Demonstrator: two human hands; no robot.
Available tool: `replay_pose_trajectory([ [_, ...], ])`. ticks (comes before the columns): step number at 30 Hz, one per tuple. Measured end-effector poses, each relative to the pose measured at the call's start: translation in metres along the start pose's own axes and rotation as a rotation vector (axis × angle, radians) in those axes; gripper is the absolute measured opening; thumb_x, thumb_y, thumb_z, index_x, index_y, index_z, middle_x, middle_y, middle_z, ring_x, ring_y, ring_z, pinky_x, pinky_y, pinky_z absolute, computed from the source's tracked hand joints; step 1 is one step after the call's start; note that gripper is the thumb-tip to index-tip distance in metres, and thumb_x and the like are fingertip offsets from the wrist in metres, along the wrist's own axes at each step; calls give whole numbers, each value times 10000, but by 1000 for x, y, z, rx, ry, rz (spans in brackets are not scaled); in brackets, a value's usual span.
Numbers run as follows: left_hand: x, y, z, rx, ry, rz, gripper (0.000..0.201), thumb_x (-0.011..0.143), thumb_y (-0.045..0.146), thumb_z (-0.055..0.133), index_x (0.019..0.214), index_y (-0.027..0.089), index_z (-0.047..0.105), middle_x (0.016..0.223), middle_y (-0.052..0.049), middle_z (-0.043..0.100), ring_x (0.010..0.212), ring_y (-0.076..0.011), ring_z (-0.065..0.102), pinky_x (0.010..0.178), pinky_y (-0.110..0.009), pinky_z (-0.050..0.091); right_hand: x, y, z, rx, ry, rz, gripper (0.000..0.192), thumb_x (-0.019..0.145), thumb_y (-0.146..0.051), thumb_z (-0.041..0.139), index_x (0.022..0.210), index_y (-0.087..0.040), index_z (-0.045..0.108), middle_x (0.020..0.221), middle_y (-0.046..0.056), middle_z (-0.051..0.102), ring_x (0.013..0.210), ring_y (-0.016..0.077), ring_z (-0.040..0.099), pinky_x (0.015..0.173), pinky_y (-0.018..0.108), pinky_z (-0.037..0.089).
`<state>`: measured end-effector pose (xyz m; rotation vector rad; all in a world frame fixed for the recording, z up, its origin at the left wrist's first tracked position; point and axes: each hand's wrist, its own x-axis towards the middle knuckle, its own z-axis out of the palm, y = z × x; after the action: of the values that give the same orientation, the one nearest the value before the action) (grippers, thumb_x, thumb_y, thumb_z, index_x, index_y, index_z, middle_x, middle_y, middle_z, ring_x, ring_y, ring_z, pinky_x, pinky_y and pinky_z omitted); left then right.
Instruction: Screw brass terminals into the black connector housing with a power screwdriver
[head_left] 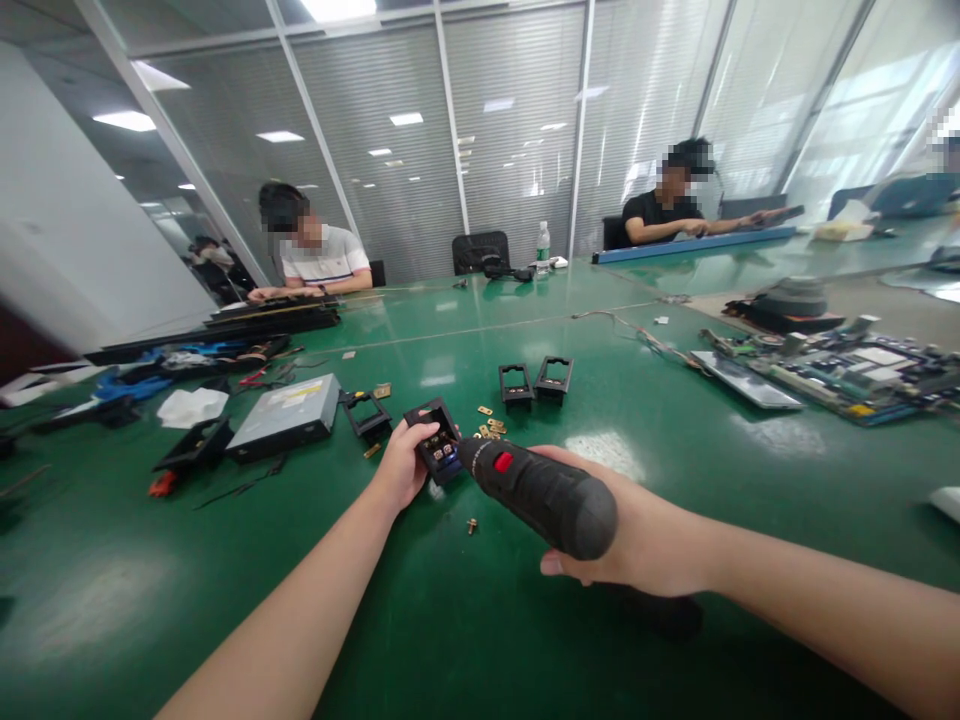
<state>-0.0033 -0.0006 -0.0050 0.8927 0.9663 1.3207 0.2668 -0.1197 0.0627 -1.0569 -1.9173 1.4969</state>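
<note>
My left hand [405,465] grips a small black plastic housing [436,412], tilted toward me, with metal terminals showing inside. In my right hand [630,530] is a black cordless screwdriver [536,490] with a red switch; its tip points into the housing. Whether the bit touches a screw I cannot tell. Just beyond the tool lies a small heap of brass plates [491,429]. A brass screw [472,526] rests on the green table nearer to me. Left of the housing sits a black open frame [366,415].
Two more black frames [553,378] stand farther back. To the left are a silver disc drive [286,412] and blue gloves [131,386]. Circuit boards [870,370] lie at the right. Across the table [420,620], a person [326,255] and another person [660,212] handle parts.
</note>
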Motion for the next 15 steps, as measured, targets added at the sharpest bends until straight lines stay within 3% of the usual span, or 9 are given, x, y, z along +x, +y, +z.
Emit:
replay_pose_trajectory([
  [5,-2,1,0,10,-4,3,388,696,210,723,1057,170,587,848,-93,745,776,-273,726,719,-411,581,1,-1,1,-74,79,-36,887,713,-257,866,1459,-188,391,1123,91,628,887,217,648,796,303,530],
  [10,0,0,-2,12,-19,6,379,699,230,728,1047,160,594,858,-100,743,779,-276,725,725,-419,580,2,-1,0,-70,63,-41,889,719,-265,867,1457,-189,378,1154,95,623,992,250,629,809,299,517],
  [15,2,-1,-4,-3,-29,9,368,692,227,737,1027,158,602,845,-87,737,783,-269,721,718,-407,579,1,-1,2,-40,67,-47,845,719,-250,853,1434,-161,410,1099,92,630,774,181,643,733,284,531],
])
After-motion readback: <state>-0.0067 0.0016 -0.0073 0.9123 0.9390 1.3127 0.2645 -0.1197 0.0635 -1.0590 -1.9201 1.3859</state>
